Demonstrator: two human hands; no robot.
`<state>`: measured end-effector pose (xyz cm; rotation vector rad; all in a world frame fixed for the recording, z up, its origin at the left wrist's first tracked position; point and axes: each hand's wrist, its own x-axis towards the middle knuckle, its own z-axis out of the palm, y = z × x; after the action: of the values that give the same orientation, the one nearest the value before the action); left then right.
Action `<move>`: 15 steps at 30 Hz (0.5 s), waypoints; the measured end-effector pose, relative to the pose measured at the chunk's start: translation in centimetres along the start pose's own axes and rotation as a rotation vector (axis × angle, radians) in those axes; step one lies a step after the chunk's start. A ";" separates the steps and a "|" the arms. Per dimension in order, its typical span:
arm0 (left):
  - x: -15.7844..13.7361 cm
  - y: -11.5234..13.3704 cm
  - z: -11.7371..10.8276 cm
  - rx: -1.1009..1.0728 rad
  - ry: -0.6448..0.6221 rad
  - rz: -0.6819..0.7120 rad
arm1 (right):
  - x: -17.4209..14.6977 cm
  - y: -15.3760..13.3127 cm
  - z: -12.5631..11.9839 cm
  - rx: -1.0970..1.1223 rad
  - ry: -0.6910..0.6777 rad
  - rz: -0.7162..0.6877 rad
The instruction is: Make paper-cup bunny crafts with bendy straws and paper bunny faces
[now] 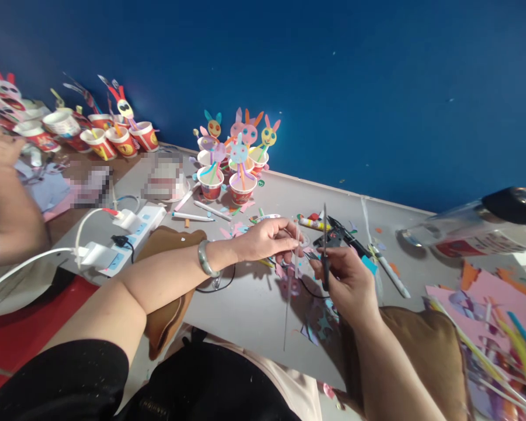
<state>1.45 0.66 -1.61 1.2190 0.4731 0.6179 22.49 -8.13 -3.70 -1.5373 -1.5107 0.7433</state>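
My left hand (272, 238) is closed, pinching a thin pale strip (288, 310) that hangs down over the table; I cannot make out its material. Close on its right, my right hand (350, 280) grips dark scissors (325, 266), seen almost edge-on with the blades pointing up. The scissors and the strip look apart. Beneath both hands lie paper scraps (318, 327) in pink, blue and purple. A yellow marker (314, 224) and a black tool, perhaps a glue gun (346, 234), lie just beyond the hands.
Decorated paper cups (243, 190) with bunny faces stand by the blue wall, more cups (144, 137) further left. A power strip (134, 240) with cables lies left. To the right are a clear bottle (473, 228), pink paper (482, 292) and a brown cushion (425, 345). Another person's arm (13, 193) is at far left.
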 end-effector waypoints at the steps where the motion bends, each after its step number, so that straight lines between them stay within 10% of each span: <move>1: 0.0 0.0 0.0 -0.003 -0.009 -0.012 | 0.1 0.0 0.1 0.038 0.019 0.016; 8: -0.2 0.5 0.4 0.026 -0.023 -0.028 | -0.1 -0.6 0.1 0.105 0.003 0.051; 15: -0.2 0.4 0.1 0.026 -0.013 0.009 | 1.1 -0.2 -2.1 -0.597 -0.127 0.063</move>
<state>1.34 0.56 -1.18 1.2497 0.4661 0.6128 24.35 -7.37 -2.36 -2.0064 -1.8966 0.4448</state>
